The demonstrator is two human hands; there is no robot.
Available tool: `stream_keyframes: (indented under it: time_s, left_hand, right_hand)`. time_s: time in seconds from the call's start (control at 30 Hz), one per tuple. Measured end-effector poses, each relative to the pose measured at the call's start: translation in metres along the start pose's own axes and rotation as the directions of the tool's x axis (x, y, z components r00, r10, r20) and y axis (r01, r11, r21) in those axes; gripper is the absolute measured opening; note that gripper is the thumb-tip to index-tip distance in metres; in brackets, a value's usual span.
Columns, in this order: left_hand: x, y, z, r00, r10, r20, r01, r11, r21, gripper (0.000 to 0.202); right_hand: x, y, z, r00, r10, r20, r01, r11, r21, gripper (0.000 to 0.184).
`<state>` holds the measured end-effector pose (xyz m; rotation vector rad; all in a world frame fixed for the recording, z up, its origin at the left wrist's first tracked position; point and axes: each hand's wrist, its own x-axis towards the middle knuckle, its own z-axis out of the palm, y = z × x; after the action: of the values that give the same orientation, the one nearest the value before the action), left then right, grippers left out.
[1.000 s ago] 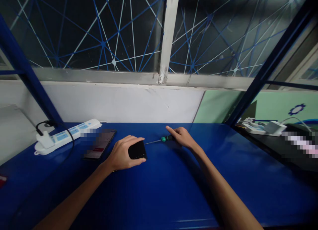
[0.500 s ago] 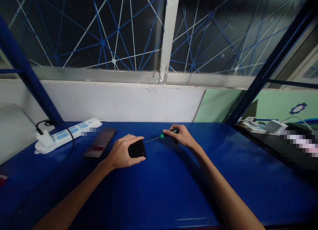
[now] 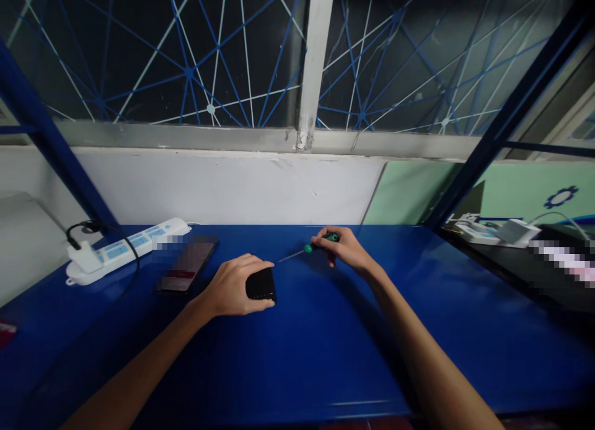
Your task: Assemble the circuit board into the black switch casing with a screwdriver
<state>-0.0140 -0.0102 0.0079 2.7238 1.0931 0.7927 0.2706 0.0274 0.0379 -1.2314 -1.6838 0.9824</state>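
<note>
My left hand (image 3: pixel 236 287) grips a small flat black box-like thing (image 3: pixel 261 285) from its left side, thumb along the near edge and fingers over the far edge. What kind of thing it is I cannot make out; part of it is covered by the palm. In my right hand (image 3: pixel 343 249) is a screwdriver (image 3: pixel 308 248) with a green and black handle. Its thin metal shaft points left, and the tip stands a little to the right of the black thing's far corner, apart from it.
On the blue table (image 3: pixel 297 368), a smartphone (image 3: pixel 188 266) with a lit screen lies left of my left hand. Behind it sits a white power strip (image 3: pixel 130 249) with a plugged-in adapter (image 3: pixel 85 259) and black cable. A white charger (image 3: pixel 518 233) rests on a dark surface at right.
The screwdriver tip has drawn back from the black thing's edge as my right hand moved slightly right and up. My left hand and the black thing have shifted slightly right.
</note>
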Motion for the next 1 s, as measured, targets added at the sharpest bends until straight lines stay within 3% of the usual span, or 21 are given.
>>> stream_keyframes:
  time_s: [0.17, 0.3, 0.43, 0.6, 1.0]
  left_hand:
    - [0.0, 0.003, 0.004, 1.0, 0.023, -0.016, -0.022, 0.999, 0.024, 0.058]
    - [0.004, -0.004, -0.001, 0.986, -0.111, -0.128, 0.117, 0.992, 0.038, 0.047]
    - [0.003, -0.026, -0.004, 0.94, -0.258, -0.225, 0.281, 0.957, 0.076, 0.039]
    - [0.0, -0.045, 0.006, 0.95, -0.297, -0.094, 0.307, 0.944, 0.123, 0.047]
    - [0.001, -0.043, 0.008, 0.953, -0.285, 0.105, 0.264, 0.949, 0.173, 0.048]
  right_hand:
    - [0.004, 0.003, 0.01, 0.985, -0.065, -0.159, 0.065, 0.998, -0.007, 0.029]
    - [0.004, 0.008, 0.027, 0.984, -0.099, -0.15, 0.088, 0.993, -0.083, 0.031]
    - [0.001, 0.012, 0.044, 0.984, -0.124, -0.129, 0.111, 0.989, -0.1, 0.031]
    - [-0.002, 0.014, 0.057, 0.982, -0.162, -0.1, 0.147, 0.98, -0.136, 0.03]
    - [-0.006, 0.014, 0.066, 0.981, -0.186, -0.061, 0.171, 0.965, -0.201, 0.028]
